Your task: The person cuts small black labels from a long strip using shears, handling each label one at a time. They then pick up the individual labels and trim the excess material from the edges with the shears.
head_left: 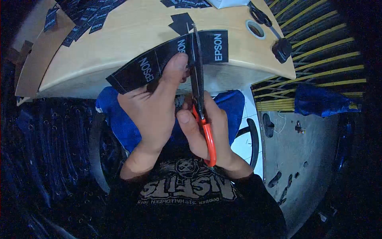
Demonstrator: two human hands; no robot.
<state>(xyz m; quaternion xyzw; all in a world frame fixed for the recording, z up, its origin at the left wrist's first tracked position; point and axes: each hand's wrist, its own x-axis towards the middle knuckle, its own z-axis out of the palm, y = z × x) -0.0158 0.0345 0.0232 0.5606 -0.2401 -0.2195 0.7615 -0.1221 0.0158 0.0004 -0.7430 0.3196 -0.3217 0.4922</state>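
Note:
My left hand [153, 99] pinches a black strip printed with white EPSON labels [131, 71], thumb on top and fingers behind it. The strip is held up in front of the table edge and runs on to the right past the scissors. My right hand [213, 131] is wrapped round the orange handles of a pair of scissors [197, 75]. Their dark blades point up and away, crossing the strip between two printed labels. On the table just beyond the blade tips lies a small black cut piece [181, 24].
A pale wooden table [119, 36] curves across the front. Several cut EPSON labels [89, 20] lie at its back left, beside cardboard [43, 51]. A roll of tape [255, 29] and a black object [281, 50] sit on the right. A yellow-slatted folding gate [318, 47] stands beyond.

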